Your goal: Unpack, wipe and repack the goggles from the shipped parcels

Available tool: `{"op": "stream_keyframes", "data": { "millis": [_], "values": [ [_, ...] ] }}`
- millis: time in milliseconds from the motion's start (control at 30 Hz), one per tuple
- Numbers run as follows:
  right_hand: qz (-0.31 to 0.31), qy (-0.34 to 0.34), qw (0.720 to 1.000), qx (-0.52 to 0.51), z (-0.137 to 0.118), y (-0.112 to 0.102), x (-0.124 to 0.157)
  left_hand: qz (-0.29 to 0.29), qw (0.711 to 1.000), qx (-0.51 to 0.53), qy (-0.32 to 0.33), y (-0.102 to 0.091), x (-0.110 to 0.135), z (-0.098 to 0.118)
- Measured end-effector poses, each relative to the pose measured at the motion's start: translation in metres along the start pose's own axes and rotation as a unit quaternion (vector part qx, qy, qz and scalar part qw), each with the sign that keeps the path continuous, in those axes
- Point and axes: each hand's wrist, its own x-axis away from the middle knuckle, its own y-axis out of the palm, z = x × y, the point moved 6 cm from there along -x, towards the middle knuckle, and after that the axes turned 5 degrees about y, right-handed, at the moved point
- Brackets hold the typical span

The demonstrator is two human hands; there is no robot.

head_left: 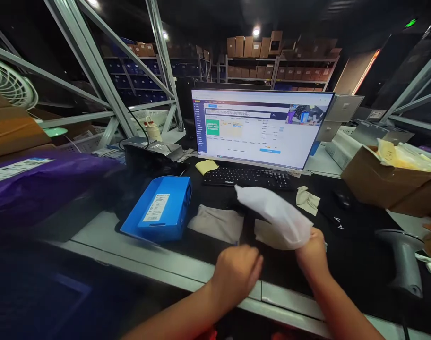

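Seen from the head camera, the right hand [313, 250] has its fingers closed round one end of a white bag [272, 215]. The bag is lifted above the worktop [353, 264] and slants toward ten o'clock, with the keyboard [249, 178] at twelve. The left hand [237, 274] is curled just beside it, and I cannot tell whether it grips anything. This looks like mid-handling, and a next move calls for steadying the floppy free end.

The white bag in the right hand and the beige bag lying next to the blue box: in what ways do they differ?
The white bag is held up in the right hand; the beige bag lies on the black mat, untouched. The white bag looks puffed and slants up toward the keyboard; the beige bag is flat. The white bag is paler than the beige bag. Both look soft.
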Motion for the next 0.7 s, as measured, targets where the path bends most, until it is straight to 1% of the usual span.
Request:
{"op": "stream_keyframes", "data": {
  "millis": [33, 67, 100, 133, 167, 233, 300, 367, 400, 433, 500, 567, 633, 700],
  "values": [
    [0.007, 0.011, 1.0, -0.015, 0.003, -0.006, -0.006, -0.031, 0.997, -0.027, -0.07, 0.004, -0.001, -0.013],
    [0.015, 0.02, 0.999, -0.03, 0.007, -0.01, -0.011, -0.068, 0.987, -0.051, -0.138, 0.009, -0.001, -0.025],
    [0.02, 0.028, 0.998, -0.045, 0.01, -0.014, -0.014, -0.106, 0.973, -0.07, -0.193, 0.013, -0.002, -0.036],
    [0.025, 0.035, 0.998, -0.055, 0.012, -0.018, -0.016, -0.14, 0.96, -0.082, -0.229, 0.018, -0.005, -0.044],
    [0.028, 0.038, 0.998, -0.052, 0.013, -0.02, -0.017, -0.167, 0.95, -0.088, -0.248, 0.022, -0.008, -0.049],
    [0.042, 0.027, 0.999, -0.012, 0.01, -0.024, -0.015, -0.193, 0.943, -0.084, -0.259, 0.029, -0.014, -0.057],
    [0.057, -0.024, 0.997, 0.051, -0.001, -0.026, -0.011, -0.196, 0.942, -0.07, -0.264, 0.031, -0.016, -0.064],
    [0.056, -0.084, 0.991, 0.091, -0.013, -0.025, -0.006, -0.185, 0.943, -0.053, -0.272, 0.026, -0.013, -0.072],
    [0.052, -0.101, 0.989, 0.097, -0.016, -0.024, -0.005, -0.173, 0.944, -0.043, -0.276, 0.02, -0.011, -0.076],
    [0.047, -0.103, 0.989, 0.098, -0.017, -0.024, -0.005, -0.16, 0.945, -0.035, -0.282, 0.014, -0.008, -0.079],
    [0.041, -0.063, 0.993, 0.092, -0.011, -0.025, -0.006, -0.137, 0.947, -0.021, -0.29, 0.0, 0.001, -0.084],
    [0.024, 0.011, 0.997, 0.068, -0.001, -0.026, -0.009, -0.123, 0.949, -0.014, -0.291, -0.01, 0.011, -0.085],
    [-0.019, 0.073, 0.996, 0.037, 0.007, -0.023, -0.009, -0.115, 0.952, -0.016, -0.284, -0.015, 0.021, -0.083],
    [-0.077, 0.092, 0.993, 0.021, 0.008, -0.015, -0.008, -0.11, 0.956, -0.022, -0.271, -0.014, 0.029, -0.081]
  ]
}}
